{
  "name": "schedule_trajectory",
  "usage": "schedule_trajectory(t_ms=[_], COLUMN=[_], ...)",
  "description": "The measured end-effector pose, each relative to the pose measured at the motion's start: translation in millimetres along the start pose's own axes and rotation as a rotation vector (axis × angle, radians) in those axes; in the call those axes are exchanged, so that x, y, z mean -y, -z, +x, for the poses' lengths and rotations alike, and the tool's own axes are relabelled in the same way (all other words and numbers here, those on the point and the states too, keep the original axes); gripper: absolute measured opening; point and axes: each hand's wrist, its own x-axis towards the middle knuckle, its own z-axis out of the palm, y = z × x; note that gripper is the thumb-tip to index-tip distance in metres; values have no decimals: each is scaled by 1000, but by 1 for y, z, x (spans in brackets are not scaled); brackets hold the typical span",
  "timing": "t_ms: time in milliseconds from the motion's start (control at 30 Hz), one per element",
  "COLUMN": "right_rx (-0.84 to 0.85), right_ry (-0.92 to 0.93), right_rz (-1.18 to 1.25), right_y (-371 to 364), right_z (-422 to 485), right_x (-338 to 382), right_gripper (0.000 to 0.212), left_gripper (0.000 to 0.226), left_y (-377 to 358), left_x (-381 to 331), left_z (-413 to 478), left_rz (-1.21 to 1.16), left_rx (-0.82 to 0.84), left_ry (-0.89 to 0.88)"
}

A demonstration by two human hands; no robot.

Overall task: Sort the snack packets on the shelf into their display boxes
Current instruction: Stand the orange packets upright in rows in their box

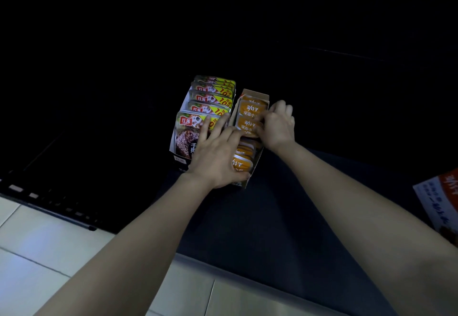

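I've got the left display box (180,159) just beside the right display box (255,94) on the shelf (272,216), packets (249,110) filed in both, a carton (438,201) far right.

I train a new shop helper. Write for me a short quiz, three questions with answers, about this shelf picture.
1. True or false: the orange packets stand in a display box right of the meat packets.
2. What does the right hand pinch? A meat packet; B orange packet; C price tag.
3. Fill in: the left hand lies ___ across the front packets.
Key: 1 true; 2 B; 3 flat.
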Motion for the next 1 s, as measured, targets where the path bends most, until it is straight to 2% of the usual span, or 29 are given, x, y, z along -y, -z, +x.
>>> schedule_trajectory(t_ms=[233,333,433,500,600,733,867,1000], right_rx=[21,-111,-278,-226,-112,-115,-57,2], right_ry=[-48,-36,87,138,58,27,85,130], right_rz=[-37,84,233,271,388,429,383,328], right_y=[-3,3,13,11,5,6,9,3], right_z=[2,0,-9,-14,-18,-17,-18,-25], right_x=[2,0,-1,-1,-2,-3,-8,-15], right_gripper=[29,19,10,7,7,23,36,48], left_gripper=[98,100,102,102,107,114,113,104], left_y=[2,3,3,3,2,5,-2,-14], left_x=[-1,-2,-2,-3,-4,-9,-18,-18], left_z=[-2,-3,-2,-1,0,8,7,-11], left_rz=[4,2,7,11,22,136,166,86], left_rx=[8,27,33,32,12,-81,-181,-343], left_ry=[1,9,21,29,54,86,152,214])
